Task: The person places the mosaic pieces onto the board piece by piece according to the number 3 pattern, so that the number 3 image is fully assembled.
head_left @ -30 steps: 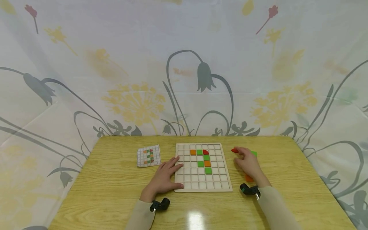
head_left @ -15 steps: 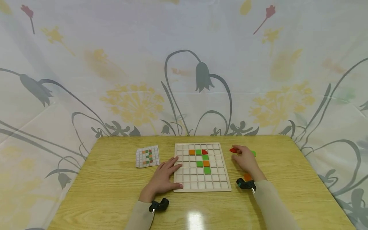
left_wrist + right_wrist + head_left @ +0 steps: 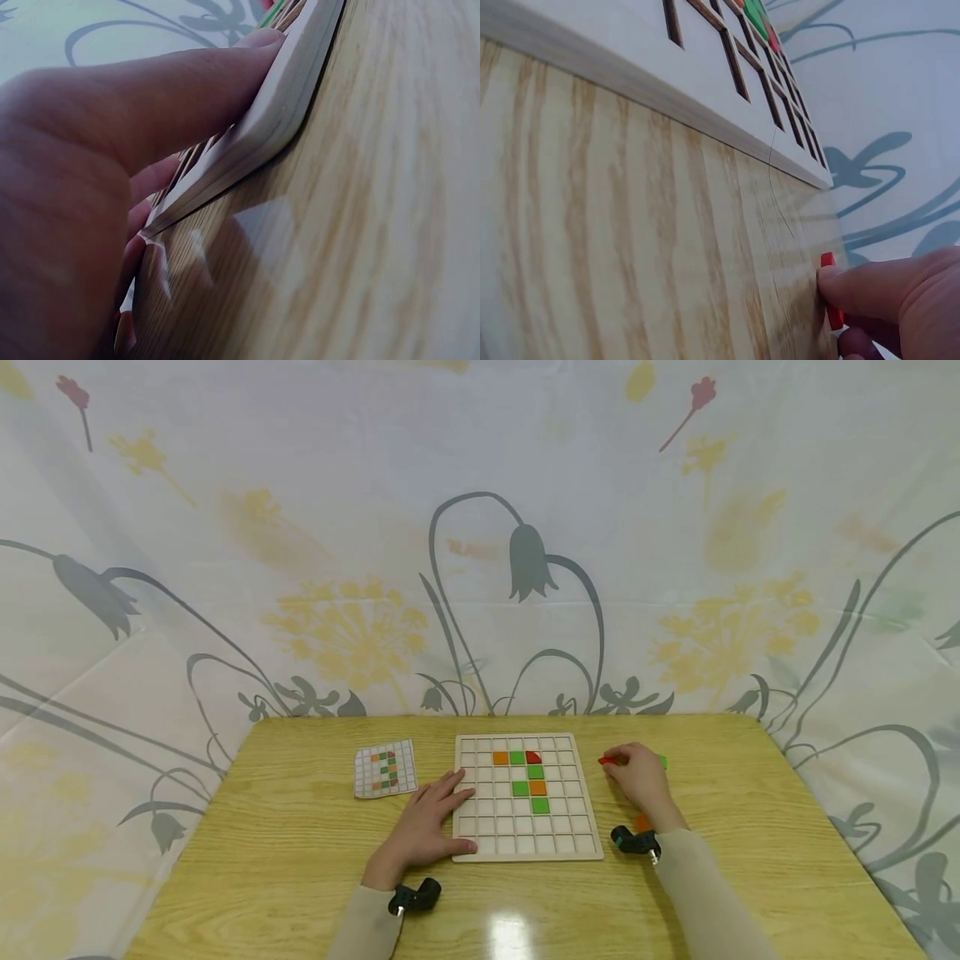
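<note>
A pale wooden grid board [image 3: 495, 853] lies flat on the table, with green, orange and red tiles set in some cells. My left hand [image 3: 423, 827] rests spread along its left side, fingertips and thumb over the rim; the left wrist view shows the thumb [image 3: 210, 86] lying across the frame. To the right of the board, my right hand [image 3: 641, 777] pinches a small red tile [image 3: 827, 300] between thumb and fingers. The tile is tipped up on its edge, its lower part partly hidden by the thumb.
Left of the board lies a paper card [image 3: 363, 789] printted with a coloured grid pattern. A green piece [image 3: 663, 762] shows behind the right hand, and an orange piece [image 3: 642, 823] beside the right wrist. A flowered cloth [image 3: 360, 527] hangs behind the table.
The red tile went from lying flat at the right fingertips to tilted up in the pinch of thumb and fingers. My left hand stayed in place on the board.
</note>
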Demonstrator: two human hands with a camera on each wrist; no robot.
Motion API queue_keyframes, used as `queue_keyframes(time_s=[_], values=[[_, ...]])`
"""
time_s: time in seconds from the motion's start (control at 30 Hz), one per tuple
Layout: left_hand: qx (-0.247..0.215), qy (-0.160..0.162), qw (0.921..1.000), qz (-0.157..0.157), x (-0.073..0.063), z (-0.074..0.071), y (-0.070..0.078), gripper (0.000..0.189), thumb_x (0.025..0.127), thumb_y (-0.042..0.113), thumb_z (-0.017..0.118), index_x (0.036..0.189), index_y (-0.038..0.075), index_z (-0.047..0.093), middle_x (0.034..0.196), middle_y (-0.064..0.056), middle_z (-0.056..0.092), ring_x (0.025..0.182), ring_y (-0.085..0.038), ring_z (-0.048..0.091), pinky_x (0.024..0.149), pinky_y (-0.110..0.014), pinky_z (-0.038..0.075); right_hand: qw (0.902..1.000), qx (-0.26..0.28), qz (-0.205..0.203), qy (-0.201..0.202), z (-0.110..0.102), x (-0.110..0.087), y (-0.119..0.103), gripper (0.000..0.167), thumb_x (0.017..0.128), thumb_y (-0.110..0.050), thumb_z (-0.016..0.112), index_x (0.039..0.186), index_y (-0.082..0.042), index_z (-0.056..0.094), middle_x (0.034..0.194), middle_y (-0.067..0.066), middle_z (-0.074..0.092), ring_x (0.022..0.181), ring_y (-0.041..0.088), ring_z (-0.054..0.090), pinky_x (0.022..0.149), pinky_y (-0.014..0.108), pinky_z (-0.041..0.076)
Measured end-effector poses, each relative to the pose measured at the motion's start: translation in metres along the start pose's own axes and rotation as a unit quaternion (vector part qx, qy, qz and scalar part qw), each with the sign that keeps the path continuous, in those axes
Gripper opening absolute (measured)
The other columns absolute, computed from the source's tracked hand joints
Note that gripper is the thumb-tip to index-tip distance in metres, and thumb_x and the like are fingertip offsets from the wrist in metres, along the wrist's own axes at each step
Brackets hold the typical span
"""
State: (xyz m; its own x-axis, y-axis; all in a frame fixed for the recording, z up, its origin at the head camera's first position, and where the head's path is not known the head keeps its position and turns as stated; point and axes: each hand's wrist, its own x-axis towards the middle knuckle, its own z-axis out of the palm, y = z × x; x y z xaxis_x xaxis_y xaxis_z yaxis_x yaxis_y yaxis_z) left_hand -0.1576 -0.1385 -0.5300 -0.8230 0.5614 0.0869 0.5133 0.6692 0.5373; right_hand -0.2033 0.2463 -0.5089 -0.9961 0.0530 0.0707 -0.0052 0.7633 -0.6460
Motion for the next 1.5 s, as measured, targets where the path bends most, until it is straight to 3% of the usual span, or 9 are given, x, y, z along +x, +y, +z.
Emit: queue_keyframes(time_s=[0.23,0.4,0.8,1.17,1.5], values=[[-0.004,-0.001,1.0,-0.003,0.0,0.0,-0.001,0.085,0.082,0.06,0.071,0.152,0.018,0.046,0.165,-0.003,0.02,0.151,-0.024,0.015,0.118,-0.055,0.013,0.9996,0.021,0.018,0.01,0.002,0.001,0.004,0.025,0.089,-0.005,0.068,0.112,0.005,0.071,0.097,0.018,0.069,0.085,0.029,0.063,0.073,0.042,0.051],[-0.002,-0.001,1.0,-0.003,0.0,0.001,-0.001,0.085,0.082,0.06,0.071,0.152,0.018,0.046,0.165,-0.003,0.021,0.151,-0.024,0.015,0.118,-0.056,0.014,0.9995,0.023,0.013,0.017,0.002,0.001,0.003,0.028,0.087,-0.005,0.068,0.112,0.006,0.071,0.094,0.017,0.069,0.083,0.028,0.062,0.071,0.038,0.05],[0.001,-0.004,1.0,-0.003,-0.001,0.003,-0.002,0.085,0.083,0.06,0.07,0.152,0.018,0.045,0.165,-0.003,0.02,0.151,-0.024,0.015,0.118,-0.055,0.013,0.9998,0.013,-0.004,0.011,-0.002,-0.007,0.003,0.031,0.082,-0.003,0.066,0.112,0.006,0.071,0.105,0.023,0.062,0.086,0.03,0.059,0.072,0.038,0.049],[0.004,-0.006,0.9999,-0.009,0.0,0.0,0.0,0.084,0.083,0.059,0.07,0.152,0.018,0.045,0.165,-0.002,0.02,0.151,-0.023,0.014,0.119,-0.053,0.013,0.9997,0.011,-0.017,-0.01,-0.001,-0.015,0.001,0.023,0.082,-0.007,0.068,0.104,0.0,0.074,0.11,0.022,0.061,0.087,0.03,0.059,0.074,0.041,0.049],[0.001,-0.008,0.9999,-0.009,-0.001,-0.002,0.002,0.085,0.083,0.059,0.071,0.152,0.017,0.045,0.165,-0.002,0.019,0.151,-0.023,0.014,0.119,-0.053,0.012,0.9984,0.021,-0.044,-0.026,0.001,-0.031,-0.014,0.021,0.084,-0.007,0.071,0.105,-0.002,0.075,0.105,0.015,0.062,0.085,0.026,0.06,0.072,0.039,0.052]])
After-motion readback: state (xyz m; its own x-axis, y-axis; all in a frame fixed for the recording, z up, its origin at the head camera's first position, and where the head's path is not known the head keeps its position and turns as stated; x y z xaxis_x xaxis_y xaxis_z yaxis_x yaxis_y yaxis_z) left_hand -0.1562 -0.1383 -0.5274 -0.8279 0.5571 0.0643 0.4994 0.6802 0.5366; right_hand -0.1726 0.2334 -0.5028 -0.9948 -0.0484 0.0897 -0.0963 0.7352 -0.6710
